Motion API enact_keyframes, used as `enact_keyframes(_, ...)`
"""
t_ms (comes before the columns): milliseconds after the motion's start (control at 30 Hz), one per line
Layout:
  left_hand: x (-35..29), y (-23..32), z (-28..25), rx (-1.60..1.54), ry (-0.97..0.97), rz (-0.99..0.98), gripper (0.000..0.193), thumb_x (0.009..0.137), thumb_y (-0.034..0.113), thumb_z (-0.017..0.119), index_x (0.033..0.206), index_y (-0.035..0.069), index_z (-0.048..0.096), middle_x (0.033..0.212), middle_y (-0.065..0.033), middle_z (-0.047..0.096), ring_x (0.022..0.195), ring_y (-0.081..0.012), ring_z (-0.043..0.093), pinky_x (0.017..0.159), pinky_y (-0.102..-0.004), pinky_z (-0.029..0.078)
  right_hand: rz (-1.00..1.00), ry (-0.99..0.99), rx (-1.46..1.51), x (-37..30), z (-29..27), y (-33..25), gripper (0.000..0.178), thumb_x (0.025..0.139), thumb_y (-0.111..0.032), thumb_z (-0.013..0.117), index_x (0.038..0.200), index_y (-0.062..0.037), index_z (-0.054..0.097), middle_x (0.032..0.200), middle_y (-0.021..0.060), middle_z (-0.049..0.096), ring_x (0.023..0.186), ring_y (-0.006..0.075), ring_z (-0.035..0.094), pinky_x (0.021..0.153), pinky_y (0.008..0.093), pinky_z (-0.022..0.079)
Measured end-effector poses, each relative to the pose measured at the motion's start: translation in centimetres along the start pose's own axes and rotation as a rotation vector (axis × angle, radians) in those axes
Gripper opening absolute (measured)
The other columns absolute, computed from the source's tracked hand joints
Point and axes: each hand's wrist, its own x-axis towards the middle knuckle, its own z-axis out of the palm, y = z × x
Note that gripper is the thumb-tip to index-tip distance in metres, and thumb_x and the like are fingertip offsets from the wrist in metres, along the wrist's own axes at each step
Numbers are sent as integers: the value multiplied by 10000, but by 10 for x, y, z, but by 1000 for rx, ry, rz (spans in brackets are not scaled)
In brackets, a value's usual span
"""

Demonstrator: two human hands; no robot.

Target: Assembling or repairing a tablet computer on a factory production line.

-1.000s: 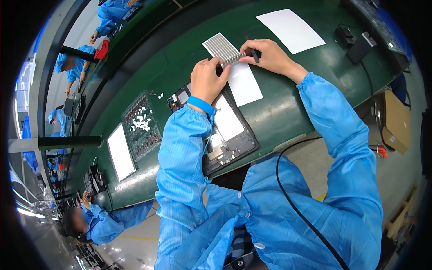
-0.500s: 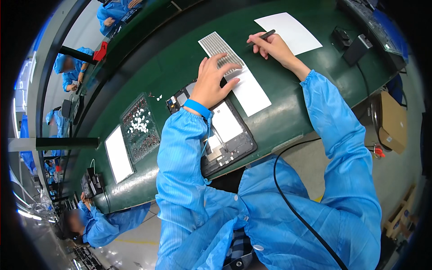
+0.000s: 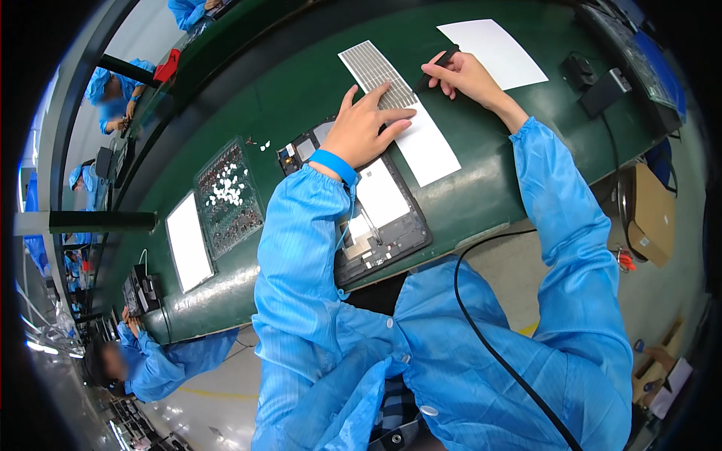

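My left hand point(image 3: 366, 126) lies flat, fingers spread, pressing on a long white sheet point(image 3: 429, 143) whose far end carries a grey gridded strip point(image 3: 370, 66). My right hand point(image 3: 466, 75) holds a thin black tool point(image 3: 435, 66) like a pen, its tip close to the strip's right edge. Under my left wrist lies an opened dark tablet point(image 3: 376, 218) with a white panel inside, on the green table point(image 3: 301, 83).
A dark tray of small white parts point(image 3: 228, 197) and a white tablet-sized panel point(image 3: 187, 240) sit to the left. A blank white sheet point(image 3: 492, 51) lies at the far right, beside black boxes point(image 3: 594, 79). A cardboard box point(image 3: 650, 214) stands below the table. Other workers in blue sit nearby.
My left hand slid forward from the tablet onto the white sheet and spread flat. My right hand moved out to the right with the black tool, then came back beside the strip.
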Motion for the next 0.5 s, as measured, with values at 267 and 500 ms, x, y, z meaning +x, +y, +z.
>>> enact_keyframes(267, -4, -4, 0, 28, 0, -10, 333, 1004, 429, 526, 1196, 260, 738, 1451, -221, 492, 1335, -352, 488, 1200, -574, 170, 26, 10, 63, 8, 2, -1, 321, 956, -340, 692, 1026, -27, 669, 804, 40, 678, 623, 76, 596, 556, 219, 486)
enact_keyframes(500, -14, -19, -44, -34, 249, 69, 269, 1001, 301, 537, 1188, 186, 694, 1373, -129, 554, 1279, -346, 513, 1169, -540, 280, 28, 140, 319, 4, 4, 3, 302, 985, -321, 658, 1012, -20, 658, 802, 34, 653, 623, 74, 577, 573, 220, 478)
